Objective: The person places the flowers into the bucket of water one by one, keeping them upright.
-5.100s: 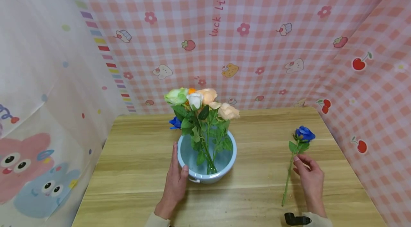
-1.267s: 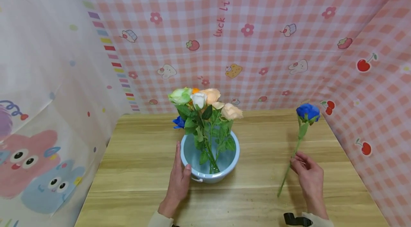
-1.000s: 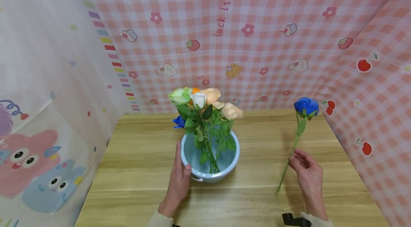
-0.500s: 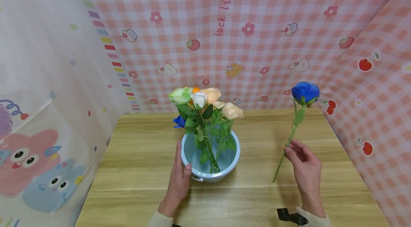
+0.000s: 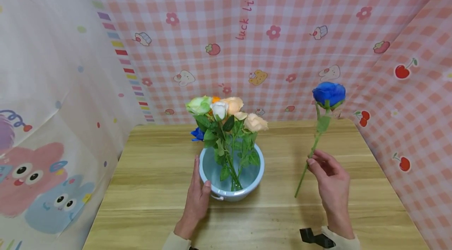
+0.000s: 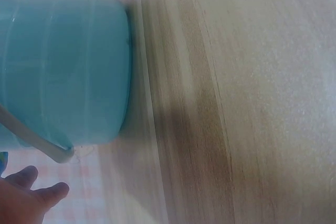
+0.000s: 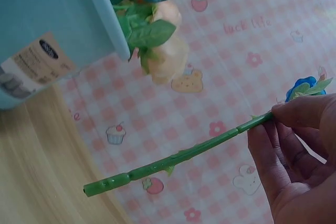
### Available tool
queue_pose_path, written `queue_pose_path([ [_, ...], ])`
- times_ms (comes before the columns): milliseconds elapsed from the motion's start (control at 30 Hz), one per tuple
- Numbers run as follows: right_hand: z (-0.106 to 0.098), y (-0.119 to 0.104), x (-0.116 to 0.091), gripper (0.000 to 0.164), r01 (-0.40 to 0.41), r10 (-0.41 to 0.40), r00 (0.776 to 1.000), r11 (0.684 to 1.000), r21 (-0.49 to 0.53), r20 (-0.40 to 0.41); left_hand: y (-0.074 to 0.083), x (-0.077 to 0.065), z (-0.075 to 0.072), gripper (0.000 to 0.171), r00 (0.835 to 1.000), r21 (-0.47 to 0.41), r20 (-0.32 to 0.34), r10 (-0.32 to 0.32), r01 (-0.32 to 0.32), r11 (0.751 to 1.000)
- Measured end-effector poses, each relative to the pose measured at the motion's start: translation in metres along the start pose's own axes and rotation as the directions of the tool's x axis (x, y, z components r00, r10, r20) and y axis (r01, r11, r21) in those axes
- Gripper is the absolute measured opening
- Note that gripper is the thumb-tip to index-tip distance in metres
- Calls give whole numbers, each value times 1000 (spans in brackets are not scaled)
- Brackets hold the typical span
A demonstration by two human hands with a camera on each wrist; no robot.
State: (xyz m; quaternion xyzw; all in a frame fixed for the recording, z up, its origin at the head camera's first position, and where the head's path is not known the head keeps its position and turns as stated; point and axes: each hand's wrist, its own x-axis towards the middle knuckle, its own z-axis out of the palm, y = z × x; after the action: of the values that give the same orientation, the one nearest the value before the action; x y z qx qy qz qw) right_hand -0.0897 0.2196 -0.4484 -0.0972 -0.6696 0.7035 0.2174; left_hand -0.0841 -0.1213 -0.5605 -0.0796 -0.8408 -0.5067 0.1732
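A light-blue bucket (image 5: pixel 259 171) stands mid-table with several roses in it: pale green, white, peach, orange and one blue. My left hand (image 5: pixel 195 199) rests against the bucket's left side, fingers straight; in the left wrist view its fingers (image 6: pixel 50 195) show beside the bucket (image 6: pixel 68 66) and its handle (image 6: pixel 31 135). Right of the bucket, my right hand (image 5: pixel 332 183) pinches the stem of a blue rose (image 5: pixel 329 95) between thumb and fingertips. The rose leans, bloom up and cut end down-left. In the right wrist view its green stem (image 7: pixel 184 156) juts out past the fingers.
The wooden table (image 5: pixel 152 187) ends at the back against a pink checked cloth (image 5: pixel 282 57). A white cloth with cartoon figures (image 5: pixel 56 65) hangs on the left. A black strap (image 5: pixel 316 238) sits at the right wrist. The bucket carries a paper label (image 7: pixel 39 66).
My right hand has raised the blue rose from the table, its bloom turning upright, and moved it slightly left. The left hand stays at the bucket.
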Motion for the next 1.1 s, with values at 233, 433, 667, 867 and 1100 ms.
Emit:
queue_pose_path([
  [233,11,-5,-4,27,53,-55,997,998,42,46,0,-1,0,73,1000,16,-1,7,-7,1000],
  [433,22,-9,-10,27,80,-86,993,994,75,81,0,-1,-1,73,1000,12,-3,17,-17,1000],
  [667,38,-23,-15,29,105,-117,987,989,107,112,1,0,-1,73,1000,13,3,18,-18,1000],
  [867,49,-32,-19,28,130,-147,978,985,117,150,-1,0,-1,74,1000,20,2,15,-15,1000],
  [1100,63,-39,-20,28,140,-159,970,983,116,182,-1,-1,-1,71,1000,21,-4,27,-27,999],
])
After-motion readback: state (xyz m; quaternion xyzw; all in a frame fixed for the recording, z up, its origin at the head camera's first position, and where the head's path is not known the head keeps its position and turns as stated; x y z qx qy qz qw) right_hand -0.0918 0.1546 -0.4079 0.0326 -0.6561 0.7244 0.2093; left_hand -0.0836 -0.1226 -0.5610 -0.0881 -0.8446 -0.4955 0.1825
